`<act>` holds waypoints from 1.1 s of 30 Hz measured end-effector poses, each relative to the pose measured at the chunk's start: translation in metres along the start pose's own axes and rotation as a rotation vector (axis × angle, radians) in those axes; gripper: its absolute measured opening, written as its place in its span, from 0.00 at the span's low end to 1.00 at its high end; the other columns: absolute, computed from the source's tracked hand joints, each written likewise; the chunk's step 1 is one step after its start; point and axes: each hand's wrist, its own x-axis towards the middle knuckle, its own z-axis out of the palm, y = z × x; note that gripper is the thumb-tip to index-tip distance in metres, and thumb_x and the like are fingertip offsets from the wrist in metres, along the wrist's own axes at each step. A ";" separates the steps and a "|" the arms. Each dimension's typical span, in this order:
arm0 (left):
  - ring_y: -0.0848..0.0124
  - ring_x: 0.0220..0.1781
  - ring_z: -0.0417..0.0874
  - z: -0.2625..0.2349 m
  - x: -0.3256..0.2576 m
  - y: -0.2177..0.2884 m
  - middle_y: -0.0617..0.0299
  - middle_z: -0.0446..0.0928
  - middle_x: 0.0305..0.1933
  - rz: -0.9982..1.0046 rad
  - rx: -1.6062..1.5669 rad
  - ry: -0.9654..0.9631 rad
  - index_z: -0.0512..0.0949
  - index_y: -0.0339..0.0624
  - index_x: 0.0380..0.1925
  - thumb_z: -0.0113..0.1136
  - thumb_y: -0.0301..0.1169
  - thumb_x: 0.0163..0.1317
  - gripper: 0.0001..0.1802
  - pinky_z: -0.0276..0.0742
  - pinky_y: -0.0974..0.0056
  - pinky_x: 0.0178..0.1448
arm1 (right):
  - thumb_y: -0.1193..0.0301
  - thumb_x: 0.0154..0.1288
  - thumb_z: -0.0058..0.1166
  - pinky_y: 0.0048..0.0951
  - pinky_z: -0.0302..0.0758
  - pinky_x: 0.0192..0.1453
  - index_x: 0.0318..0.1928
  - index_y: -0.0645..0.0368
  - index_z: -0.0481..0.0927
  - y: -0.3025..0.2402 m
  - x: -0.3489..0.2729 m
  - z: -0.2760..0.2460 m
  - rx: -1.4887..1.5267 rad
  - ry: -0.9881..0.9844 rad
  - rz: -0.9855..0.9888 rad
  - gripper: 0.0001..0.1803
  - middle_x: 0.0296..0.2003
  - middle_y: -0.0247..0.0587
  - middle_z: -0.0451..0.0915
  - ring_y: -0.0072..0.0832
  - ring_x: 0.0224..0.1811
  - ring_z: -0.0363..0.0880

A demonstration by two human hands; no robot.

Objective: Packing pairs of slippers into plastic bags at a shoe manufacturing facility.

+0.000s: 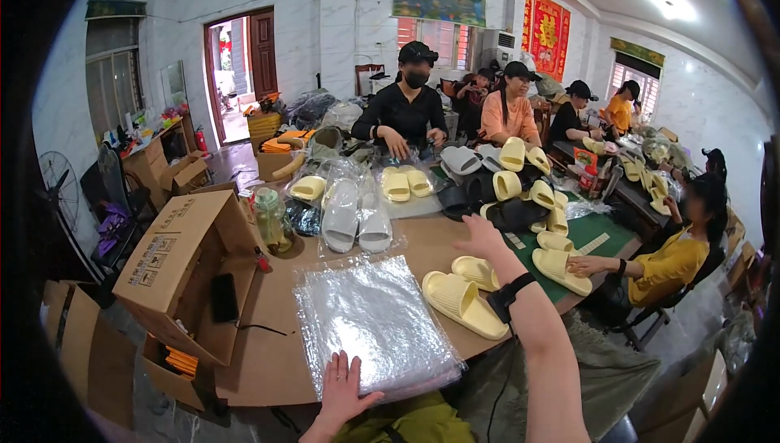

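Note:
My left hand [345, 386] lies with spread fingers on the near-left corner of a stack of clear plastic bags [374, 321]. My right arm reaches forward across the table, a black band [512, 293] on its wrist. At its end, my right hand [481, 237] is held out with fingers stretched and nothing visible in it, close to the black slippers [516, 214]. Beneath and left of that arm sits a pair of pale yellow slippers [465, 303], partly covered by it. Grey slippers [341, 214] in clear plastic lie beyond the bags.
An open cardboard box [183, 256] holding a dark phone [224, 297] stands at the left, beside a clear bottle [272, 220]. More slippers are piled mid-table. A person in black [410, 114] works opposite; one in yellow [678, 268] handles a yellow slipper [561, 271] at the right.

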 end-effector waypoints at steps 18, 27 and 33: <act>0.33 0.79 0.49 0.002 0.001 0.000 0.26 0.53 0.75 -0.026 0.034 -0.039 0.61 0.31 0.71 0.58 0.72 0.55 0.60 0.44 0.37 0.79 | 0.52 0.36 0.80 0.42 0.80 0.54 0.57 0.50 0.85 0.083 -0.059 0.052 -0.305 -0.613 0.320 0.42 0.50 0.42 0.86 0.38 0.52 0.85; 0.34 0.79 0.48 -0.005 0.003 0.005 0.28 0.52 0.76 -0.028 0.022 -0.046 0.58 0.32 0.72 0.57 0.73 0.55 0.61 0.43 0.38 0.80 | 0.42 0.52 0.67 0.43 0.77 0.55 0.45 0.60 0.83 0.056 -0.127 0.104 0.097 0.020 0.146 0.34 0.48 0.52 0.81 0.45 0.52 0.79; 0.33 0.79 0.51 -0.005 0.002 0.005 0.27 0.54 0.75 -0.037 0.052 -0.003 0.60 0.33 0.72 0.60 0.70 0.55 0.58 0.45 0.38 0.80 | 0.38 0.56 0.64 0.43 0.79 0.46 0.37 0.60 0.81 0.011 -0.158 0.100 0.218 -0.016 0.258 0.33 0.33 0.49 0.85 0.46 0.38 0.85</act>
